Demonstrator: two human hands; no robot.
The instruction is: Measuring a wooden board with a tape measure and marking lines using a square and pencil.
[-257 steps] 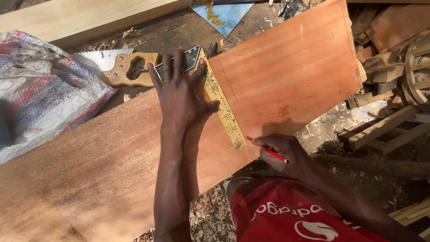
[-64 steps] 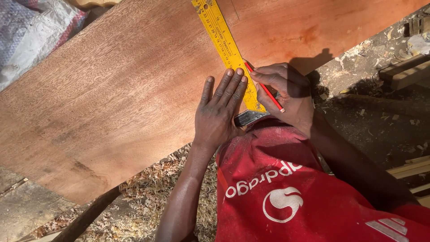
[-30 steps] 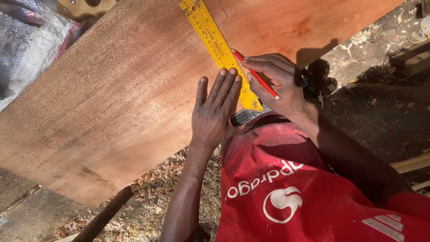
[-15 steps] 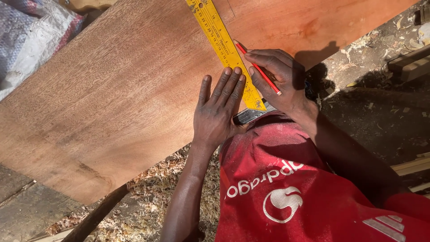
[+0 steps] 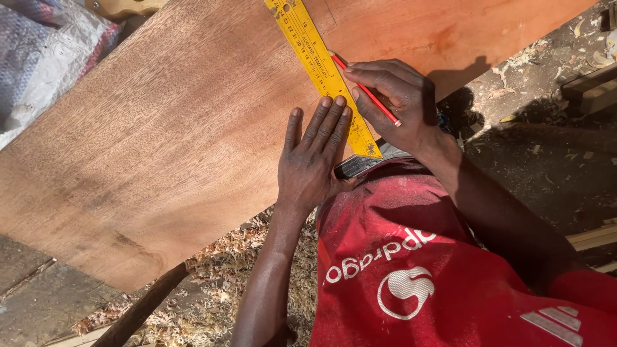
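The left hand (image 5: pixel 313 160) is lying flat with its fingers stretched out and close together, pressing on the wide reddish-brown wooden board (image 5: pixel 160 148) and touching the yellow metal try-square blade (image 5: pixel 321 71), gripping nothing. The blade is running across the board from the hand toward 11 o'clock. At 2 o'clock from the left hand, the right hand (image 5: pixel 395 103) is pinching a thin red pencil (image 5: pixel 365 90), its tip touching the blade's edge. Pale wood shavings (image 5: pixel 225 257) are lying at 7 o'clock.

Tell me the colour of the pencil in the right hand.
Red, clearest in the head view: the pencil in the right hand.
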